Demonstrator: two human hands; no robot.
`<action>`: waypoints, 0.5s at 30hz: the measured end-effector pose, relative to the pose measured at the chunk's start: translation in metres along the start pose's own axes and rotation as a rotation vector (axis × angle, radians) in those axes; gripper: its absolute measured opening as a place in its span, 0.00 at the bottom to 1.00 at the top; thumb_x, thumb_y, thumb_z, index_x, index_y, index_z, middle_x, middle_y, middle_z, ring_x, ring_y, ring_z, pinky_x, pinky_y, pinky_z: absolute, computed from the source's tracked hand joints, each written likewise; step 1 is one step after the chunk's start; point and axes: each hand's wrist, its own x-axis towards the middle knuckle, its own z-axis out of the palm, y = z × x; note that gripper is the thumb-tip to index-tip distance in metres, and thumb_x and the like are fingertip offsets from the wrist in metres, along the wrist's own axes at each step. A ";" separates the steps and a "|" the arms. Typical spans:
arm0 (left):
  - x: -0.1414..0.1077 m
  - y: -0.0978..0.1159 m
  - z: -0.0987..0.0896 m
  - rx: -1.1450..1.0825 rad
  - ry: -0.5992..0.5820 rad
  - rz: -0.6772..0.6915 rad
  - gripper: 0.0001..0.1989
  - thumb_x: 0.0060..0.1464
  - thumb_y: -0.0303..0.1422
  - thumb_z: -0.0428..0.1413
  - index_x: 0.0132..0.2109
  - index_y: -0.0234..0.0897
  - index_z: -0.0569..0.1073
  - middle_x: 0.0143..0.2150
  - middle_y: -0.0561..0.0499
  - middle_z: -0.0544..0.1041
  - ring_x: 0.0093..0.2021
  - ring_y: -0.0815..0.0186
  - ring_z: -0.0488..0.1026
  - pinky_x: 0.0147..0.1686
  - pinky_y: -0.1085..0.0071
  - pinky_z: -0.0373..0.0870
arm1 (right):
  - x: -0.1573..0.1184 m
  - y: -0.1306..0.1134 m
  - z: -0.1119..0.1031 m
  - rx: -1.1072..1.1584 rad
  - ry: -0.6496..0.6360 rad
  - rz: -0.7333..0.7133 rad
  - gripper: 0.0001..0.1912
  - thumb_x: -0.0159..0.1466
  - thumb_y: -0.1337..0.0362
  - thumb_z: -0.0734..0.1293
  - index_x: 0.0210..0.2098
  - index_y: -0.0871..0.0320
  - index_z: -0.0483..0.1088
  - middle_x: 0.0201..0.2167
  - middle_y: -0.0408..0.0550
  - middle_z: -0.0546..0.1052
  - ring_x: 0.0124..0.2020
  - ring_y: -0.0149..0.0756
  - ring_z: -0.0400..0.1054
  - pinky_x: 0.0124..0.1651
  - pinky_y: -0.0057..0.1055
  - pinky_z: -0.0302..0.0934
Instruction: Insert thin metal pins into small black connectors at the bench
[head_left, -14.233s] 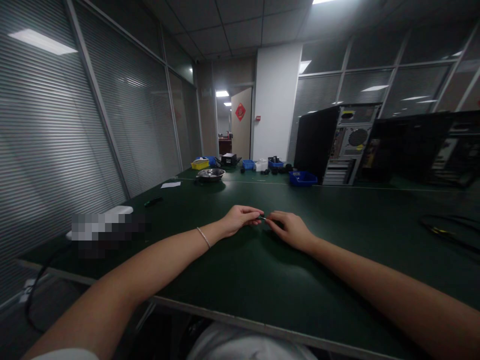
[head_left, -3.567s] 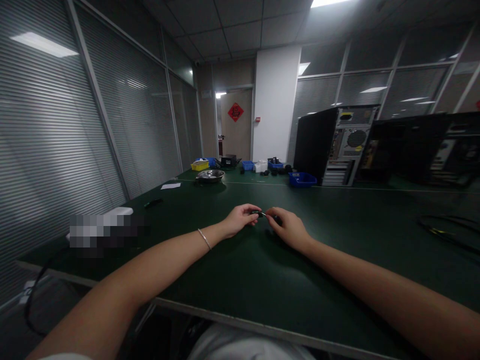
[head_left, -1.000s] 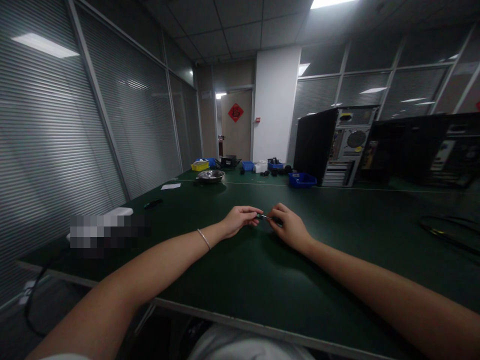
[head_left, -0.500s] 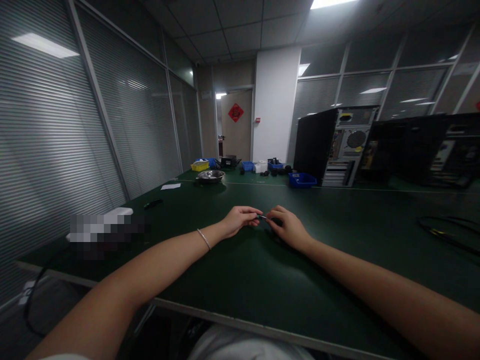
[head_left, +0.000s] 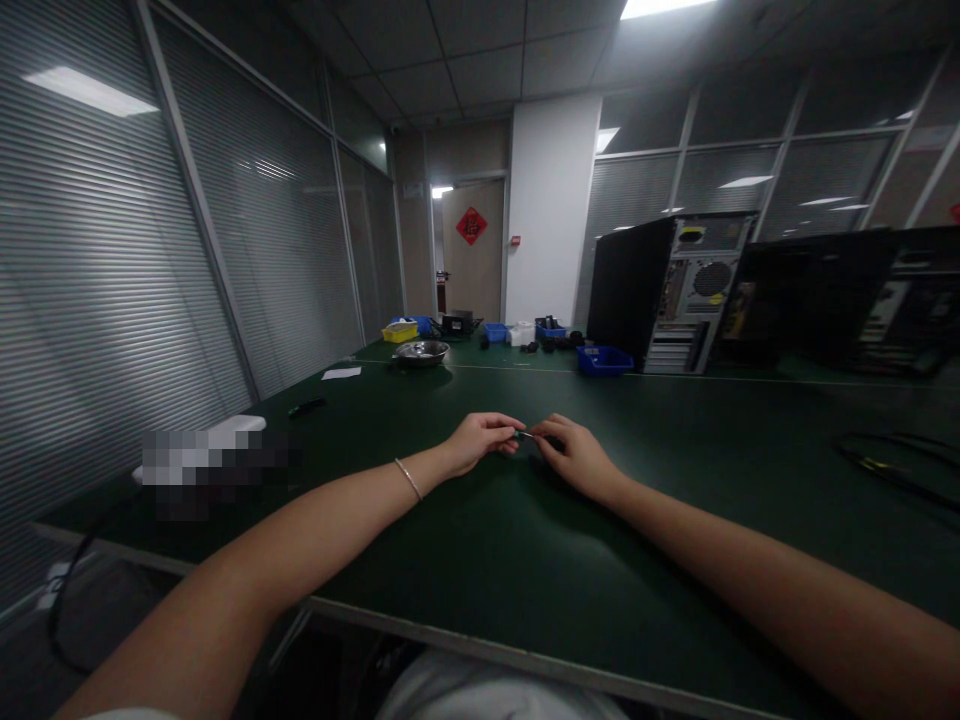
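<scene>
Just above the green table, my hands meet at a small, thin metal rod with a green end. My left hand, with a bracelet on its wrist, pinches the green end between thumb and fingers. Facing it from the right, my right hand has its thumb and fingertips closed on the other end of the rod. Fingers cover much of the piece, so its exact kind cannot be made out.
A dark slim tool and a white paper lie to the left. Farther back stand a metal bowl, a blue bin and a computer tower. Black cables lie at right.
Both hands keep the same place and grip on the small rod. No clear movement shows.
</scene>
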 end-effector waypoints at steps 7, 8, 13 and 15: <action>0.001 -0.002 0.000 0.067 0.010 0.016 0.15 0.46 0.31 0.59 0.42 0.29 0.73 0.33 0.46 0.74 0.29 0.71 0.71 0.36 0.69 0.68 | 0.000 -0.002 -0.001 -0.042 -0.005 -0.034 0.10 0.60 0.67 0.59 0.36 0.57 0.72 0.32 0.48 0.72 0.35 0.35 0.65 0.37 0.29 0.57; 0.001 -0.002 0.000 0.067 0.011 0.014 0.16 0.45 0.31 0.60 0.43 0.29 0.73 0.33 0.46 0.74 0.29 0.71 0.71 0.36 0.69 0.68 | 0.000 -0.002 -0.002 -0.038 -0.011 -0.034 0.10 0.60 0.67 0.59 0.36 0.57 0.72 0.33 0.48 0.72 0.35 0.35 0.65 0.36 0.29 0.57; 0.000 0.000 0.000 0.049 -0.002 0.004 0.16 0.45 0.31 0.60 0.42 0.28 0.73 0.32 0.45 0.75 0.29 0.71 0.71 0.36 0.69 0.68 | -0.001 -0.003 -0.003 -0.010 -0.035 -0.051 0.10 0.60 0.67 0.58 0.36 0.57 0.71 0.33 0.47 0.72 0.36 0.35 0.65 0.37 0.29 0.57; 0.000 -0.001 0.000 0.043 -0.005 0.001 0.16 0.45 0.31 0.60 0.42 0.28 0.73 0.32 0.45 0.75 0.29 0.70 0.71 0.36 0.69 0.68 | -0.002 -0.003 -0.003 -0.004 -0.042 -0.055 0.10 0.61 0.67 0.58 0.36 0.57 0.71 0.32 0.47 0.72 0.35 0.35 0.65 0.37 0.29 0.57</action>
